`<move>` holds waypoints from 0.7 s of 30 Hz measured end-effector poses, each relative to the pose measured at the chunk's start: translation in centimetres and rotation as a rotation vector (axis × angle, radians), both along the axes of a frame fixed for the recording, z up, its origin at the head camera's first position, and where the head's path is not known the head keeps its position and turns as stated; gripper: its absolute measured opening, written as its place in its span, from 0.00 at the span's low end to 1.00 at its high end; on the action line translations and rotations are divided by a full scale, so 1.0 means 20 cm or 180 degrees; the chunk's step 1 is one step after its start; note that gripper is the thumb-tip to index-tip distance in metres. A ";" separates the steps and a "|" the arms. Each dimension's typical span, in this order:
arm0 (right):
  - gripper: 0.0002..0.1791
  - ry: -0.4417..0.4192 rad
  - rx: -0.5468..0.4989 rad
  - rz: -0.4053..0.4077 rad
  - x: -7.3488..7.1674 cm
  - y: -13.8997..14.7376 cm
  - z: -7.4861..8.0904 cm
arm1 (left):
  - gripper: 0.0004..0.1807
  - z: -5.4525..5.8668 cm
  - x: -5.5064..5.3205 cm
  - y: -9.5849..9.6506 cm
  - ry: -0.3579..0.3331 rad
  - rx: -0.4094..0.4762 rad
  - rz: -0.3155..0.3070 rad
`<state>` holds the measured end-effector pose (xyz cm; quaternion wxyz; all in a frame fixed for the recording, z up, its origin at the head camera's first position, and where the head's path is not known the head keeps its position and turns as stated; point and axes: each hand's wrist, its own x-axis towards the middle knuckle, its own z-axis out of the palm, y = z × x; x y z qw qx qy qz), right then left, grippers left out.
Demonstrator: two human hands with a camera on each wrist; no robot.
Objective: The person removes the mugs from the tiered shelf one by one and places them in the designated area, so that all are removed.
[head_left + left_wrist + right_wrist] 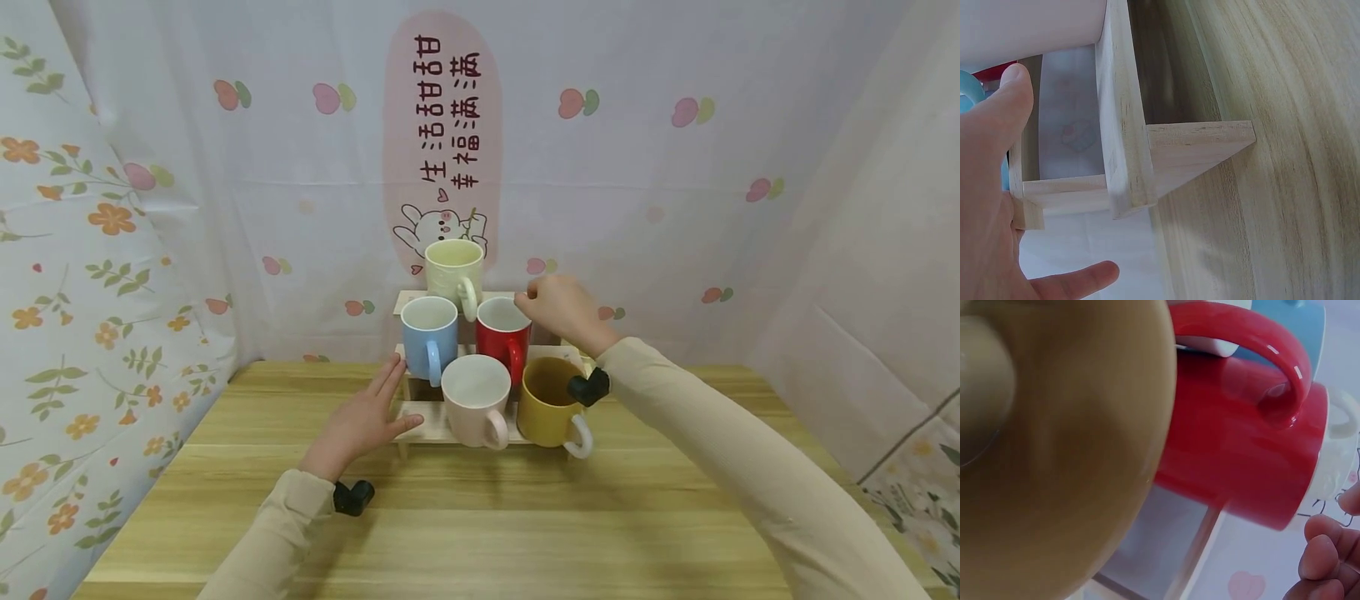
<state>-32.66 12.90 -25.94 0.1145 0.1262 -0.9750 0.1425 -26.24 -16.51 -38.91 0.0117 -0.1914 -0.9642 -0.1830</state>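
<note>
A small tiered wooden rack (429, 423) bears several mugs. My left hand (364, 425) is at the rack's left end with fairly straight fingers, the fingertips at the middle tier beside the light blue mug (420, 337); the left wrist view shows its thumb apart from the other fingers. Over on the right, my right hand (566, 310) is just beyond the rim of the red mug (495, 340), also on the middle tier. In the right wrist view its fingers (1319, 556) are loosely curled, with nothing visible in them. Part of that hand is out of frame.
On the top tier stands a pale yellow-green mug (450, 271). The bottom tier holds a pale pink mug (472, 404) and a mustard mug (536, 417) with a white handle, which lies below my right wrist. The rack stands on a wood-grain table (465, 533) before a printed cloth (637, 192).
</note>
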 end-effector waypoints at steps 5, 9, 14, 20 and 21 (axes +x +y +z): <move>0.21 0.0031 -0.0069 0.0035 -0.01 -0.03 0.02 | 0.50 -0.01 -0.01 0.00 0.0013 -0.0003 -0.0023; 0.20 0.0068 -0.0061 0.0100 -0.02 -0.07 0.04 | 0.50 -0.01 0.00 -0.01 0.0017 0.0012 0.0004; 0.20 0.0153 -0.0034 0.0061 -0.02 -0.10 0.06 | 0.51 -0.01 0.00 0.00 0.0042 0.0012 -0.0040; 0.20 0.0102 -0.0033 0.0065 -0.03 -0.15 0.06 | 0.50 -0.02 -0.01 0.00 0.0055 0.0038 -0.0018; 0.20 0.0102 -0.0008 0.0062 -0.03 -0.16 0.06 | 0.50 -0.02 -0.01 -0.01 0.0053 0.0043 -0.0015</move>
